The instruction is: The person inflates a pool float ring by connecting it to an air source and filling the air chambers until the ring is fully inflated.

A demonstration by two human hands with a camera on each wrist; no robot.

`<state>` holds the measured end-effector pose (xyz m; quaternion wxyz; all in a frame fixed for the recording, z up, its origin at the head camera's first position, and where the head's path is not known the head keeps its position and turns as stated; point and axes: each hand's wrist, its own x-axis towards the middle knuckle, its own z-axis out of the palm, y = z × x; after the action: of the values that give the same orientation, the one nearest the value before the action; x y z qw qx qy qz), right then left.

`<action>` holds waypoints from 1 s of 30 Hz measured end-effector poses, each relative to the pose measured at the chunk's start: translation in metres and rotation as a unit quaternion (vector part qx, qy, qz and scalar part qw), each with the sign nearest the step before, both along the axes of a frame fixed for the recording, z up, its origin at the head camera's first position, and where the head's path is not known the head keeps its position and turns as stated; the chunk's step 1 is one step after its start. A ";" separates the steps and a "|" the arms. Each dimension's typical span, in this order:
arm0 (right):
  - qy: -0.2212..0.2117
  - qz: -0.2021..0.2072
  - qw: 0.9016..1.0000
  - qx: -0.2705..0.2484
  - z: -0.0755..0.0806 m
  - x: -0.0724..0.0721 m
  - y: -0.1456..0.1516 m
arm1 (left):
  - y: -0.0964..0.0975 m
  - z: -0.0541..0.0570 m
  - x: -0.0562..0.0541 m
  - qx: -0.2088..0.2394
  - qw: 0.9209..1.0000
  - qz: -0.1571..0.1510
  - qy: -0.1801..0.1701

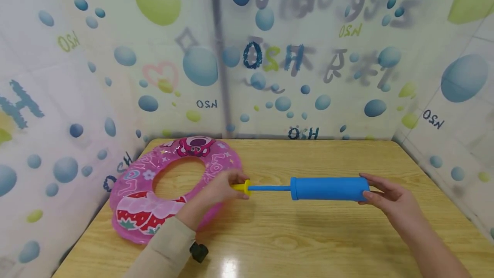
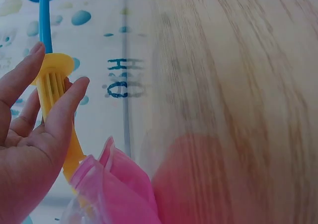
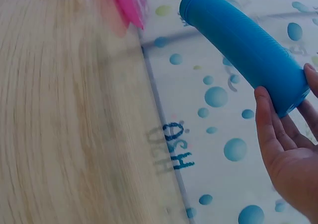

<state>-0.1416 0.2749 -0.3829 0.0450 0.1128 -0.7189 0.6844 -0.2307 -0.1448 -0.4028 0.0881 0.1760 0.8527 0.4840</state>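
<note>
A blue hand air pump (image 1: 329,188) lies level between both hands, above the table, its thin blue rod drawn out to the left. My left hand (image 1: 221,190) holds the yellow handle (image 2: 53,92) at the rod's end, thumb and fingers around its ribbed part below the round flange. My right hand (image 1: 391,203) grips the far right end of the blue cylinder (image 3: 243,45) with the fingertips. Beneath the left forearm is a pink inflatable swim ring (image 1: 129,179) printed with a bear and strawberries. In the left wrist view, the handle's lower end overlaps the ring's pink vinyl (image 2: 119,194).
The wood-grain table (image 1: 308,243) reaches back to a curtain (image 1: 328,110) printed with blue and green bubbles, which also hangs along both sides. The ring fills the table's left part. A small black device (image 1: 199,252) sits at the left sleeve's cuff.
</note>
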 end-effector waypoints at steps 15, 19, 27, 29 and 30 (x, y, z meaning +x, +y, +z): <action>0.021 0.052 0.998 -0.029 0.003 -0.004 -0.002 | -0.002 0.002 0.007 0.021 0.999 -0.029 0.022; 0.006 0.042 0.999 0.006 0.002 -0.006 -0.017 | 0.004 0.005 0.009 0.020 0.999 -0.034 0.010; -0.037 0.020 0.998 0.052 -0.001 -0.013 -0.049 | 0.015 0.002 0.012 0.021 0.998 -0.062 -0.002; -0.042 0.024 0.997 0.064 -0.001 -0.014 -0.056 | 0.017 0.002 0.013 0.027 0.997 -0.073 -0.001; -0.046 0.024 0.996 0.066 -0.001 -0.015 -0.059 | 0.017 0.002 0.014 0.029 0.997 -0.077 -0.002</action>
<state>-0.1566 0.2156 -0.3837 -0.0123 0.1012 -0.7612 0.6404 -0.2171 -0.1274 -0.4006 0.1220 0.2427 0.8218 0.5008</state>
